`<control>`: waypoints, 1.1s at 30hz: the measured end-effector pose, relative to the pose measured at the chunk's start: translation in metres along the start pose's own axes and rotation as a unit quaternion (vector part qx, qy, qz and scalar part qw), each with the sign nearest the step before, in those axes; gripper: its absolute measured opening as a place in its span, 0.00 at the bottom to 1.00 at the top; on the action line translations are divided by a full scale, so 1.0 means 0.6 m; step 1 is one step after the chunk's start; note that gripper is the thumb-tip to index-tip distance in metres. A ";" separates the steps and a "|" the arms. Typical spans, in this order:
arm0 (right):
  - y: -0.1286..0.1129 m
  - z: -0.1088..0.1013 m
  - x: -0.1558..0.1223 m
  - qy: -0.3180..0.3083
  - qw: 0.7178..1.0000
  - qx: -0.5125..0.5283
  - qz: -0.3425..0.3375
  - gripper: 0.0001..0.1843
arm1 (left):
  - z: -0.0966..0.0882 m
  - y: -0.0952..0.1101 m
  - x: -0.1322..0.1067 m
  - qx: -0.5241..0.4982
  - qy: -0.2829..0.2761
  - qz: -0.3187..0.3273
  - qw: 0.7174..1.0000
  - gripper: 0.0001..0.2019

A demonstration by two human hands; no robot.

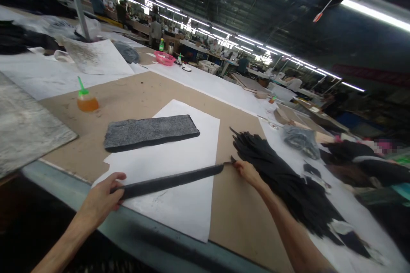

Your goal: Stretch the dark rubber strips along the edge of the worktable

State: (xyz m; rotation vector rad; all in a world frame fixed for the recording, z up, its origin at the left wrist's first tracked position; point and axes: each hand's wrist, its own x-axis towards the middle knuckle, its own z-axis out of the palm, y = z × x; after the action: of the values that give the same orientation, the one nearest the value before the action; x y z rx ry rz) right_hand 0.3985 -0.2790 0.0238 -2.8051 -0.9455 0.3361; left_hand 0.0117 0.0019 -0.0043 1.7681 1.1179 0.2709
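Note:
A long thin dark strip (173, 180) is stretched over a white paper sheet (179, 153) on the brown table. My left hand (102, 198) pinches the strip's near-left end at the table edge. My right hand (245, 170) pinches its other end, beside a heap of black strips (282, 175). A stack of grey felt-like pieces (150, 132) lies on the far part of the white sheet, apart from both hands.
An orange bottle with a green cap (86, 101) stands at the left. A grey board (25, 128) lies at the far left. A pink tray (165, 57) sits further back. More dark fabric (358, 158) lies right. People work at distant tables.

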 end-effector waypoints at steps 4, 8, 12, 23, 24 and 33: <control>0.062 -0.032 0.063 0.044 0.997 0.043 0.045 0.22 | -0.007 -0.006 0.004 0.051 0.002 0.004 0.999 0.17; 0.090 -0.043 0.095 0.060 0.991 0.092 0.073 0.21 | -0.003 -0.002 0.002 0.141 0.058 0.059 0.987 0.16; 0.091 -0.042 0.097 0.074 0.990 0.096 0.075 0.19 | 0.008 0.010 -0.003 0.201 0.071 0.078 0.974 0.17; 0.017 -0.025 0.104 0.109 0.983 -0.137 -0.050 0.20 | 0.006 0.000 -0.002 0.184 0.077 0.105 0.974 0.18; 0.014 -0.026 0.109 0.109 0.981 -0.150 -0.048 0.17 | 0.006 -0.002 -0.002 0.182 0.082 0.108 0.974 0.18; 0.112 -0.204 0.124 0.236 0.955 -0.122 0.129 0.15 | -0.003 -0.028 0.012 0.162 0.118 0.114 0.973 0.17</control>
State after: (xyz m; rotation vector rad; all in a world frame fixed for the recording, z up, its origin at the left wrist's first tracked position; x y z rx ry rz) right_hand 0.5270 -0.2964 0.1143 -3.0159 -0.5438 -0.4390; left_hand 0.0053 0.0099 -0.0193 2.2056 1.1749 0.4700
